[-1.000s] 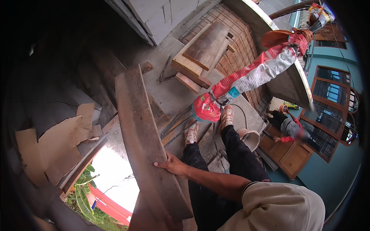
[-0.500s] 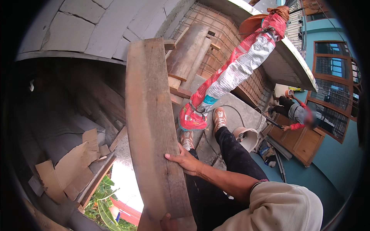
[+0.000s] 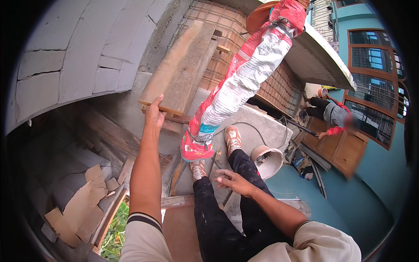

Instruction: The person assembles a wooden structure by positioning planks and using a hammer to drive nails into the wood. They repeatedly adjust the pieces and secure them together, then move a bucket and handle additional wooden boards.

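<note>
My left hand grips the near end of a wide wooden plank. This plank slants away from me, lying on other boards against a grid of steel bars. In front of my thigh, my right hand is open and holds nothing, its fingers loosely spread. A long tube of red and white sacking, tied with cord, hangs between the plank and my right side. Its bottom end is just above my left shoe.
Beside my right leg is a pale bucket. Torn cardboard and loose timber lie in the dark space at left. A grey block wall rises above it. On the right, a person works near a brown wooden panel.
The plank has swung up and away from beside my legs onto the boards by the bars. My right hand has let go of it, while my left now grips its near end.
</note>
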Tool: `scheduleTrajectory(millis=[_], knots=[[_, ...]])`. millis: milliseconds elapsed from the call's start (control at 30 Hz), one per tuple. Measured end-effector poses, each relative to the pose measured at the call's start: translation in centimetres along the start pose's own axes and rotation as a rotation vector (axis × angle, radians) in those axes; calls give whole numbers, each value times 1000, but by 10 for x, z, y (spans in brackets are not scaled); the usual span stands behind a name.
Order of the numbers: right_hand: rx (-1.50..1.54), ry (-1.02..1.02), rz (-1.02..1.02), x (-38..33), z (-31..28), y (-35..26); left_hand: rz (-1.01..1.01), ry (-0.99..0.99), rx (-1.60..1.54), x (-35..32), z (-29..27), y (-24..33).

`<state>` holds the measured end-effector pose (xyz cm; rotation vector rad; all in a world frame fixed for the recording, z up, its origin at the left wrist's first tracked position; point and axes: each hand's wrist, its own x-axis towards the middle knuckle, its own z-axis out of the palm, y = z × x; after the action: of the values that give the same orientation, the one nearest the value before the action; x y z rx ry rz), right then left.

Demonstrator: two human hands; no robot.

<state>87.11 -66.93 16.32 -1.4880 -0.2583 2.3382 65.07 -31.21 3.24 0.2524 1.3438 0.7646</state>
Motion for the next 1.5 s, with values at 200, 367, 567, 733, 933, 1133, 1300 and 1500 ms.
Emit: scheduleTrajectory(millis=[200,367,567,733,933,1133,1300,1500], knots=[[101,43,74,-36,-34,43,-12,40,-26,101,75,-6],[101,125,28,-25,-34,44,112,355,-33,104,98,0],[38,131,65,-5,-2,42,374,313,80,-9,-3,-56],[-68,119,127,0,13,65,171,867,-1,-73,-195,-127],[-201,129,266,20,32,101,-318,909,-514,-65,-381,-205],[-253,114,343,39,53,125,-95,970,-690,21,-440,-179],[-281,117,357,45,65,141,-87,820,-871,49,-468,-128],[-319,149,340,47,75,143,-82,914,-973,40,-482,-137]])
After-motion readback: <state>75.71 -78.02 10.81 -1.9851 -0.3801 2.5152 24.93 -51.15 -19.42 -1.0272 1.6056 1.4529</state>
